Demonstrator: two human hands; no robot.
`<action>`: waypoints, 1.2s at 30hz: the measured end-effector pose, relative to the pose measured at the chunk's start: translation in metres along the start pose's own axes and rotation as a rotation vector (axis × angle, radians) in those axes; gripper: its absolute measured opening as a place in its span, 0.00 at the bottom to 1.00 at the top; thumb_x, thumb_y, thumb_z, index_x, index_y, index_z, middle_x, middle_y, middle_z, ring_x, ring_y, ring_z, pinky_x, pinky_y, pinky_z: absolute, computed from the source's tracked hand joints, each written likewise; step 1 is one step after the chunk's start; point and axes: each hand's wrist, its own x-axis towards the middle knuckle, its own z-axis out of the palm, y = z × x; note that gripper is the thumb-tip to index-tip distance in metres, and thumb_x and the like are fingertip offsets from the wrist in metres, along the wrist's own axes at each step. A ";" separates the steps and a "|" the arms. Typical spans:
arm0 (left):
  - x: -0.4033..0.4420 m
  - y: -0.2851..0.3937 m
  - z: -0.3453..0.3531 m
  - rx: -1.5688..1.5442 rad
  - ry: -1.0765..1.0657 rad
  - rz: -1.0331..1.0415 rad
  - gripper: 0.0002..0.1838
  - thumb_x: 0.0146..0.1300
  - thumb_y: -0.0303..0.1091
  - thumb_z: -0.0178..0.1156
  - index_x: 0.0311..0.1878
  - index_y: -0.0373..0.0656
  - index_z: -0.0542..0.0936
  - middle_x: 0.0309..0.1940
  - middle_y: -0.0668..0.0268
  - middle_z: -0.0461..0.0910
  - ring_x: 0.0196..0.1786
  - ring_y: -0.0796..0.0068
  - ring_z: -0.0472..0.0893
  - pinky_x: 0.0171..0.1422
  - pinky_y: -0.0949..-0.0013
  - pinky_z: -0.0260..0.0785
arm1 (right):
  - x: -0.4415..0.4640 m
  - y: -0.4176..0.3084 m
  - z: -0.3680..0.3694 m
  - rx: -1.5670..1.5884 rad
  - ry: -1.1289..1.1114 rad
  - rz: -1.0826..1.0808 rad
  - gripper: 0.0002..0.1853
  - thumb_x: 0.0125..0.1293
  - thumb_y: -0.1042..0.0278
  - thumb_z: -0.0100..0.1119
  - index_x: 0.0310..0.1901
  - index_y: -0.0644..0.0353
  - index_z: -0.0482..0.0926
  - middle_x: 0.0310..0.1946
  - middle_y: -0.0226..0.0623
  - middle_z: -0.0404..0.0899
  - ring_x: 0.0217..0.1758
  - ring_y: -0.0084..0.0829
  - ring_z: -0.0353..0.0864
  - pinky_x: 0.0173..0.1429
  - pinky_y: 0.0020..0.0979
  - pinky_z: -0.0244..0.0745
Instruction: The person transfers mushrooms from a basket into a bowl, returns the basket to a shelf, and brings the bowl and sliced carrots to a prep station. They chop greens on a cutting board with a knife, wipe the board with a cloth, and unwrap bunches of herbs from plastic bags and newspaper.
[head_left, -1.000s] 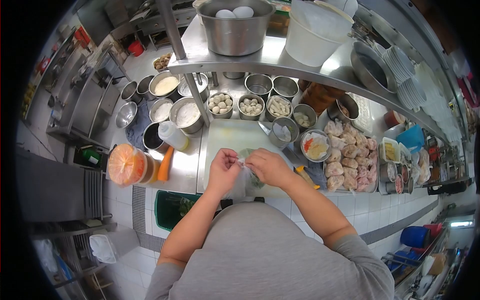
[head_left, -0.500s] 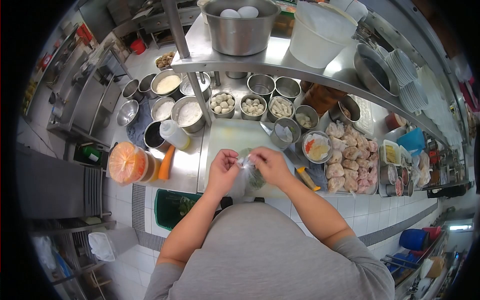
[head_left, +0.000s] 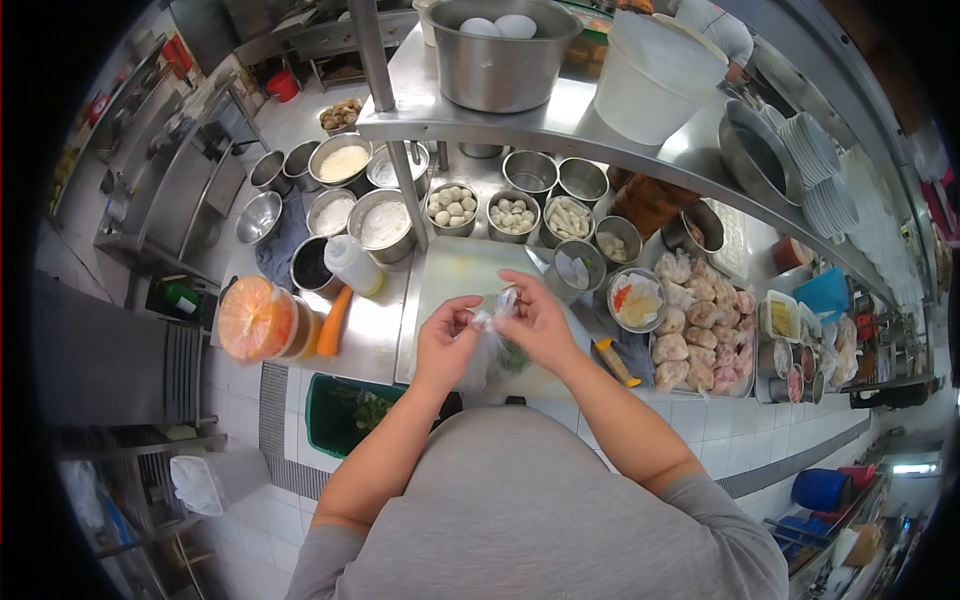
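A clear plastic bag [head_left: 480,362] with something green inside hangs over the near edge of the pale cutting board [head_left: 455,262]. My left hand [head_left: 448,338] pinches the gathered top of the bag from the left side. On the right, my right hand [head_left: 535,322] holds the twisted end of the plastic between thumb and fingers, its index finger raised. The two hands are close together, with the bag's neck between them. Beyond the board's far right corner is a metal pot [head_left: 575,268] with pale pieces in it.
Metal pots of white balls [head_left: 452,205] line the back of the counter. Bagged meat portions [head_left: 700,320] fill a tray at right. A squeeze bottle [head_left: 350,262] and orange-handled tool [head_left: 335,322] lie left. Overhead runs a steel shelf [head_left: 560,140]. A green bin [head_left: 325,420] is below.
My right hand's index finger has lifted and spread from the others, with the bag's end still held. The camera view has shifted slightly, so the shelf and pots appear farther right.
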 end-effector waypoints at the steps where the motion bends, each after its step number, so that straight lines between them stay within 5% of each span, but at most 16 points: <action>1: -0.001 -0.001 -0.003 0.033 -0.023 -0.016 0.18 0.67 0.21 0.60 0.60 0.35 0.79 0.42 0.69 0.80 0.45 0.82 0.78 0.55 0.75 0.73 | -0.005 -0.007 0.003 -0.402 -0.065 -0.147 0.11 0.73 0.73 0.60 0.55 0.60 0.80 0.42 0.36 0.84 0.42 0.28 0.85 0.45 0.32 0.79; 4: -0.001 0.002 0.001 0.145 -0.004 -0.045 0.13 0.68 0.21 0.59 0.55 0.36 0.80 0.41 0.70 0.80 0.43 0.82 0.78 0.52 0.75 0.72 | -0.002 -0.011 -0.007 -0.810 -0.187 -0.334 0.10 0.71 0.76 0.62 0.52 0.62 0.82 0.44 0.37 0.85 0.45 0.27 0.86 0.46 0.32 0.81; 8: 0.001 0.000 0.006 -0.036 0.092 -0.008 0.09 0.69 0.21 0.60 0.51 0.37 0.79 0.38 0.72 0.79 0.43 0.84 0.77 0.51 0.77 0.71 | -0.002 0.005 -0.009 -0.741 -0.153 -0.381 0.09 0.68 0.80 0.64 0.48 0.63 0.84 0.41 0.36 0.84 0.44 0.28 0.85 0.48 0.29 0.80; 10: 0.004 -0.006 0.002 0.034 0.108 -0.003 0.07 0.69 0.21 0.60 0.49 0.38 0.78 0.39 0.71 0.79 0.43 0.83 0.78 0.50 0.76 0.72 | -0.005 0.030 -0.005 -0.110 0.000 -0.092 0.11 0.66 0.82 0.64 0.49 0.62 0.83 0.42 0.37 0.83 0.43 0.32 0.85 0.48 0.29 0.80; 11: 0.006 -0.004 -0.001 0.034 0.111 -0.002 0.07 0.69 0.21 0.60 0.49 0.38 0.78 0.39 0.71 0.79 0.43 0.83 0.78 0.50 0.76 0.72 | -0.008 0.030 -0.004 -0.111 -0.003 -0.092 0.11 0.66 0.82 0.64 0.49 0.62 0.83 0.42 0.37 0.83 0.43 0.32 0.85 0.48 0.29 0.80; 13: 0.005 -0.001 -0.005 0.177 0.029 -0.112 0.09 0.68 0.19 0.60 0.50 0.39 0.78 0.40 0.70 0.79 0.43 0.82 0.78 0.50 0.76 0.73 | -0.013 0.030 -0.003 -0.260 -0.041 -0.253 0.12 0.63 0.80 0.65 0.48 0.58 0.85 0.46 0.40 0.83 0.46 0.43 0.85 0.50 0.35 0.81; 14: 0.004 0.003 -0.005 0.178 0.030 -0.113 0.09 0.68 0.19 0.60 0.50 0.39 0.78 0.40 0.70 0.79 0.43 0.82 0.78 0.50 0.76 0.73 | -0.014 0.025 -0.003 -0.258 -0.041 -0.251 0.12 0.63 0.80 0.65 0.48 0.58 0.85 0.46 0.40 0.83 0.46 0.43 0.85 0.50 0.35 0.81; 16: 0.004 0.011 -0.002 0.114 0.042 -0.163 0.10 0.68 0.19 0.60 0.51 0.39 0.78 0.42 0.69 0.78 0.43 0.82 0.78 0.51 0.77 0.74 | -0.015 0.016 -0.004 -0.736 -0.086 -0.428 0.13 0.63 0.79 0.65 0.49 0.56 0.86 0.47 0.40 0.82 0.46 0.40 0.85 0.49 0.33 0.81; 20: 0.004 0.012 0.005 0.003 0.088 -0.197 0.11 0.66 0.19 0.61 0.50 0.39 0.78 0.41 0.69 0.77 0.42 0.82 0.78 0.50 0.76 0.75 | -0.019 0.000 0.002 -0.783 -0.100 -0.384 0.14 0.64 0.78 0.64 0.50 0.54 0.87 0.45 0.38 0.82 0.47 0.40 0.85 0.49 0.35 0.82; 25: 0.004 0.009 0.010 0.026 0.083 -0.090 0.19 0.60 0.14 0.63 0.53 0.38 0.76 0.40 0.70 0.75 0.40 0.83 0.76 0.47 0.77 0.74 | -0.015 -0.004 0.007 -1.117 -0.058 -0.573 0.15 0.60 0.74 0.64 0.49 0.52 0.87 0.41 0.34 0.83 0.46 0.40 0.85 0.46 0.39 0.82; 36: -0.003 0.020 0.015 0.042 0.144 -0.119 0.35 0.56 0.14 0.65 0.69 0.41 0.71 0.44 0.70 0.72 0.36 0.86 0.74 0.43 0.78 0.72 | -0.022 0.008 0.010 -1.112 -0.008 -0.713 0.14 0.57 0.76 0.64 0.46 0.55 0.86 0.41 0.33 0.83 0.46 0.39 0.84 0.45 0.39 0.82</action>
